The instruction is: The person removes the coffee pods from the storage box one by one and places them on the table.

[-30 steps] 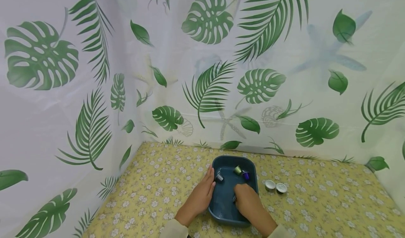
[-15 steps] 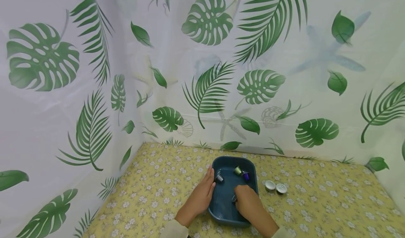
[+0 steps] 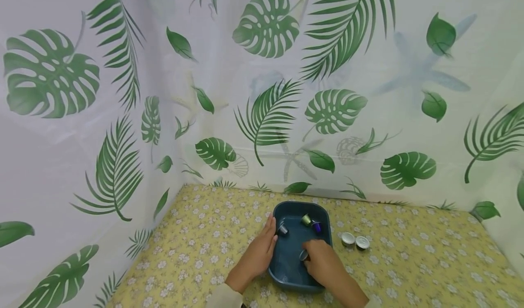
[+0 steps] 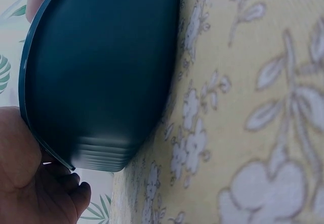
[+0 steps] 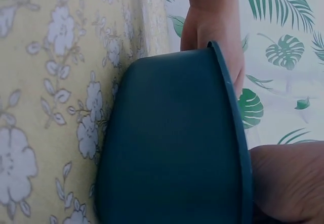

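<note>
A dark blue-green plastic basin (image 3: 286, 271) stands on the cloth, holding small coffee capsules. My right hand (image 3: 321, 260) reaches into it and pinches a capsule (image 3: 303, 255) low over the basin floor; the fingers hide most of that capsule. Along the basin's left side, my left hand (image 3: 258, 251) rests with fairly straight fingers against the rim. Just inside that rim lies a silver capsule (image 3: 283, 229). Toward the far right corner lie a green capsule (image 3: 306, 219) and a purple capsule (image 3: 317, 227). Both wrist views show mainly the basin's outer wall (image 4: 101, 72).
Two capsules stand outside the basin to its right, lids up: a left capsule (image 3: 348, 239) and a right capsule (image 3: 362, 243). A yellow floral cloth (image 3: 196, 244) covers the surface. White leaf-printed curtains (image 3: 229, 71) rise behind and at the left.
The capsule at my right fingertips has turned slightly, and more of its round end shows. My right hand has barely shifted; the left hand stays at the rim.
</note>
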The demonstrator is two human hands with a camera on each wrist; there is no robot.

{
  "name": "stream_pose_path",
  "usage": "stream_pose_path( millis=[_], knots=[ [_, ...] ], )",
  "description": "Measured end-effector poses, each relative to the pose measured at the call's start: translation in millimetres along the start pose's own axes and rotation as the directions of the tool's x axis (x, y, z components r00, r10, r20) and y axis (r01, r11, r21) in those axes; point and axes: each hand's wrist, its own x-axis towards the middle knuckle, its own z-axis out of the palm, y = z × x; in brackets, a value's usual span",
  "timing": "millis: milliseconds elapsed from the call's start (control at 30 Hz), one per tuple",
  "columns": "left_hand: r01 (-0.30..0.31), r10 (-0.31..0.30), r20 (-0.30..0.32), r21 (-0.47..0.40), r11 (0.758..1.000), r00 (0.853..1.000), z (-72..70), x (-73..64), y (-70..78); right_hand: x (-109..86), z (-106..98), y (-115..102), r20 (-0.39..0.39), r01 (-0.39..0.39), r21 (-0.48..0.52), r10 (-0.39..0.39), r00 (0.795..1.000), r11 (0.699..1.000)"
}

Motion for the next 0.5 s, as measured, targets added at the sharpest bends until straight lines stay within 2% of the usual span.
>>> stream_pose_path(
  millis=[300,500],
  knots=[
    [-0.002,0.002,0.012,-0.004,1.000,1.000,0.3,0.4,-0.5,-5.4,-4,2,-0.031,0.073,0.005,-0.073,0.997,0.997],
    [-0.006,0.006,0.010,-0.003,1.000,1.000,0.1,0.8,0.3,-10.6,-9,4,-0.076,0.084,0.021,-0.082,0.994,0.996]
  ],
)
